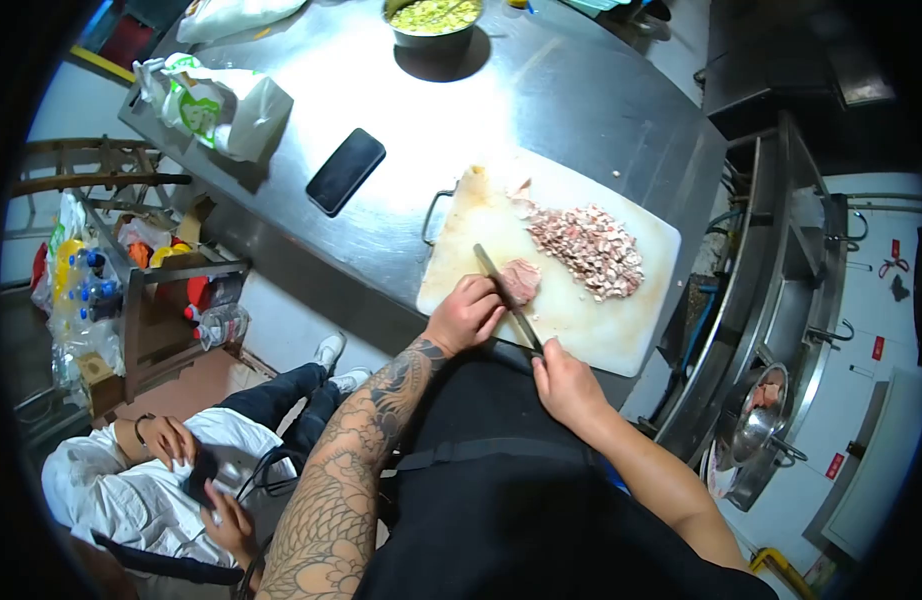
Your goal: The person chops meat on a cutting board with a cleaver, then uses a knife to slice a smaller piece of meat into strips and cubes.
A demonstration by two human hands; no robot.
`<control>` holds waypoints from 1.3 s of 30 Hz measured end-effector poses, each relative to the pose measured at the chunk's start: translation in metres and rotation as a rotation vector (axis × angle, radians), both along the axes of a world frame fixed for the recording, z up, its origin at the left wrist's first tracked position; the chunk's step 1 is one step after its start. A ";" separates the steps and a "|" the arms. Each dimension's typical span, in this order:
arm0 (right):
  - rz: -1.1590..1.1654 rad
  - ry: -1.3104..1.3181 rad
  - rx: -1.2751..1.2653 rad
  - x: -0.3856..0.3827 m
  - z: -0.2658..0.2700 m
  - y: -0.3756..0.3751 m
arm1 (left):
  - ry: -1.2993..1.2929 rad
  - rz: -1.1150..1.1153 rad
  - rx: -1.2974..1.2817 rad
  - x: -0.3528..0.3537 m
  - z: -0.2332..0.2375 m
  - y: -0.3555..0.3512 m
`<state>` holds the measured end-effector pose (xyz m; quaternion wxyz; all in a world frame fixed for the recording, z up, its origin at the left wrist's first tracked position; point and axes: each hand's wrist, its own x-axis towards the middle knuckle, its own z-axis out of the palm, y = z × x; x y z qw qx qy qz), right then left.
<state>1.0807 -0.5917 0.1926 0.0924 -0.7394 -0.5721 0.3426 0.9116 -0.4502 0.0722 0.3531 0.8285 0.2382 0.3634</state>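
Note:
My right hand (571,385) is wrapped round the handle of a kitchen knife (511,298), whose blade slants up and left over the cutting board. Beside the blade lies a piece of pinkish meat (522,280). My left hand (466,315) has its fingers curled at the other side of the blade, near the meat; whether they pinch anything is hidden. A heap of diced meat (591,250) covers the right part of the white cutting board (591,345). A thin pale strip (522,195) lies at the heap's upper left.
A black phone (346,172), a white plastic bag (226,110) and a pot of chopped greens (433,18) stand on the steel table (381,90). At lower left sits a person in a white shirt (171,500). A sink holding a metal bowl (753,410) is at right.

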 end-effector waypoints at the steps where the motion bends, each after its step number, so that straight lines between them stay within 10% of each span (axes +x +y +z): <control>1: -0.004 -0.011 -0.006 0.000 0.004 -0.001 | -0.004 -0.006 0.027 0.000 0.002 0.000; 18: -0.005 0.007 -0.150 0.007 0.081 -0.008 | 0.058 0.024 -0.004 0.003 0.002 -0.005; 39: -0.038 0.129 -0.050 0.000 0.027 0.016 | 0.068 -0.026 -0.015 0.002 0.005 -0.002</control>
